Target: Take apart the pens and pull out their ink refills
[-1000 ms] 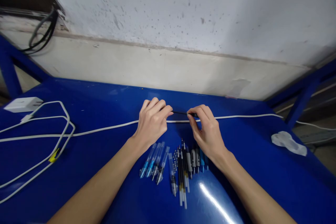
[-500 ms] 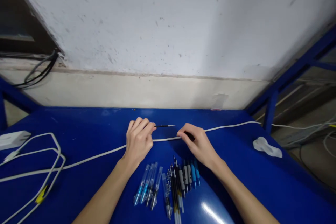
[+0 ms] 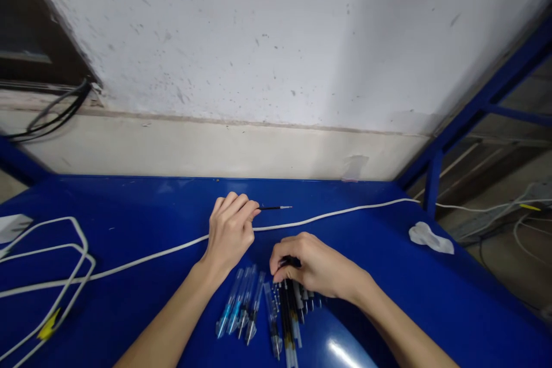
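Note:
My left hand [image 3: 232, 227] is closed around a black pen refill [image 3: 271, 207], whose pale thin tip points right above the blue table [image 3: 142, 207]. Lower and to the right, my right hand [image 3: 308, 261] reaches down over the pen parts, thumb and forefinger close together beside several small springs [image 3: 276, 299]. Something dark shows inside its curl; I cannot tell what its fingertips hold. Below lie clear pen barrels [image 3: 235, 305], one more clear barrel [image 3: 272, 322] and black refills [image 3: 286, 322]. Grey grip sections [image 3: 298, 296] are partly hidden under the right hand.
A white cable [image 3: 164, 254] crosses the table behind the pens and passes under my left hand. Looped white cord [image 3: 77, 236] with a yellow tag [image 3: 49, 325] and a white adapter [image 3: 12, 227] lie left. Crumpled white tissue [image 3: 431, 238] sits right. A wall [image 3: 224, 69] rises behind.
My right hand has moved down and left from near the white cable to the small springs, now covering part of the pen row. The left hand stays nearly in place with the refill.

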Demonstrator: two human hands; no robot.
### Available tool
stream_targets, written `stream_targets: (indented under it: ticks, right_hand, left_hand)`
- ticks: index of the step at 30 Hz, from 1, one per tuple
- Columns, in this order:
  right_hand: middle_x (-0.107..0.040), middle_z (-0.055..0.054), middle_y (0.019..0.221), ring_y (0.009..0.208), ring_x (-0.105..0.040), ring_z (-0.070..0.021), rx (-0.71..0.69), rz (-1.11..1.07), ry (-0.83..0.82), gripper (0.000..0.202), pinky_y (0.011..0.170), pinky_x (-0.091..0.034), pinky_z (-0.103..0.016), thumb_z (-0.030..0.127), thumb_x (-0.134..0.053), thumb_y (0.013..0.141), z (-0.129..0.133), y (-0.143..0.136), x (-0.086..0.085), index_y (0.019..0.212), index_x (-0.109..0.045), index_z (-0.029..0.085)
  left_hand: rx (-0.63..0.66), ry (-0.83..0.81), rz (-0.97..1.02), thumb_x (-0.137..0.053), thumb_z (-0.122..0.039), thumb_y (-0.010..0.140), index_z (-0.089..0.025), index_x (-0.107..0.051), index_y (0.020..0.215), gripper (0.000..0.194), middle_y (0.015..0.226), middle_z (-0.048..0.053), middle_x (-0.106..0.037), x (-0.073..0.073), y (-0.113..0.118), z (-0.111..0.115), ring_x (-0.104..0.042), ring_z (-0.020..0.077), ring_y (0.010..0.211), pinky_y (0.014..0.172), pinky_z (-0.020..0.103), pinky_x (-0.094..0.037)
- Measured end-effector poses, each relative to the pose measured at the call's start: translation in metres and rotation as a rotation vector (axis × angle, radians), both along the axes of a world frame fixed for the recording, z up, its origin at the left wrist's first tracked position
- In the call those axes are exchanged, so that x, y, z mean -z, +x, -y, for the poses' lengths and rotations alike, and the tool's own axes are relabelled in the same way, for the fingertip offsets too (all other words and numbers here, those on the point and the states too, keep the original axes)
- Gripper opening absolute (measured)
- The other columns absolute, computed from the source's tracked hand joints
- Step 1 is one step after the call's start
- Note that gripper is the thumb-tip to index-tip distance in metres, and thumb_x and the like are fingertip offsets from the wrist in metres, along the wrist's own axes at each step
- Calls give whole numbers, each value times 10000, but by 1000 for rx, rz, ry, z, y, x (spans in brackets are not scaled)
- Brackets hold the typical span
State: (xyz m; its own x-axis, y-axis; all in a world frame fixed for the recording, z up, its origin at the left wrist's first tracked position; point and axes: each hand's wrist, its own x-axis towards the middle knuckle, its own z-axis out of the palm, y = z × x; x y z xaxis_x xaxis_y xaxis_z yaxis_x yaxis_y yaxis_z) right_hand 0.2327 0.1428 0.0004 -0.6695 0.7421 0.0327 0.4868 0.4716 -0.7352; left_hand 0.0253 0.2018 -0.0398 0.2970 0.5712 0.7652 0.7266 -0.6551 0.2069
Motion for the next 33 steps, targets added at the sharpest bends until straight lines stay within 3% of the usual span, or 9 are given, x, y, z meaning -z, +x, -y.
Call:
stream_targets:
  ticks: [3,9,18,26,29,33]
  right_hand:
    - [-739,2,860,824,-673,-146,-29,21,61,44,744,-483,-240,207,-763,887,1,-3,1,846,-750,213]
    - [-724,11,839,833,-640,-132,-62,31,103,98,766,-482,-236,151,-713,919,0,-7,7,864,-760,216]
    - [-678,-2,895,860,-645,-138,-33,1,58,22,758,-484,-238,244,-776,879,0,-10,15,879,-784,223]
    - [-696,-21,865,818,-649,-150,-37,11,76,204,731,-484,-258,393,-704,935,-3,-10,14,890,-798,218]
    - [-730,-38,892,811,-674,-160,74,-9,99,250,757,-484,-272,387,-634,988,-6,-3,3,923,-778,194]
    - [-706,-38,716,647,-659,-180,537,234,202,358,624,-402,-285,359,-509,1052,1,16,-6,803,-703,190]
  left_hand:
    - [-4,-13,-2,-492,-49,954,-183,-621,839,219,780,26,-620,0,1,1,-493,194,777,705,358,-326]
    - [-5,-20,-9,-503,-89,975,-181,-619,823,212,766,22,-604,0,2,2,-492,194,778,710,356,-325]
    - [-8,-41,-14,-506,-77,967,-185,-612,818,212,764,18,-598,0,2,2,-484,192,780,714,355,-323]
    - [-8,-31,-20,-500,-96,981,-187,-624,830,215,766,24,-605,0,1,2,-479,192,779,711,355,-318]
    - [-6,-17,-36,-504,-103,984,-185,-621,828,211,764,25,-600,0,0,2,-476,191,774,708,354,-316]
    - [-3,-11,-35,-505,-79,973,-180,-617,833,206,763,24,-595,0,0,3,-472,188,762,697,350,-317]
